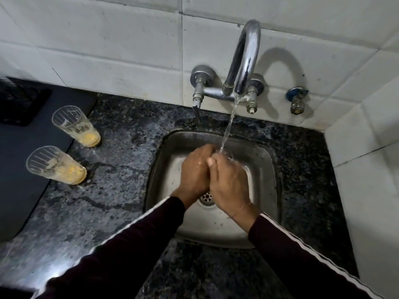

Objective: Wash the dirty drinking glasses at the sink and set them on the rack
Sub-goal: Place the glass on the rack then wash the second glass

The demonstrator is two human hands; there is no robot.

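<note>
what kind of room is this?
Likely a home kitchen: steel sink set in a granite counter, wall tap running on white tile, two dirty glasses waiting.

Place: home kitchen.
Evidence: steel sink set in granite counter; wall tap; white tiles.

Both arms in dark maroon long sleeves, cuffs at wrists. White stripes run down outer edge of left sleeve & right sleeve. Hands bare, no rings/watch.
</note>
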